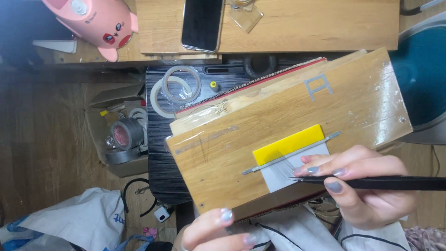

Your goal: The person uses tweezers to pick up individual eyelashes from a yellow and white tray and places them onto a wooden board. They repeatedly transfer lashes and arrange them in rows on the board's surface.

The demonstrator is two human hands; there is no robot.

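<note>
my right hand [371,186] pinches thin black metal tweezers [371,182] over a flimsy grey sheet [285,172]; my left hand [213,230], fingers curled, steadies the wooden board's [278,111] near edge. i'd grip edges only.

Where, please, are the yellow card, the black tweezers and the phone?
yellow card [287,144], head view, middle of its face.
black tweezers [395,182], head view, mid-shaft.
phone [202,23], head view, centre of dark screen.

left hand [213,232] mostly cut off at btm edge; tweezers [371,182] run off right edge.
</note>
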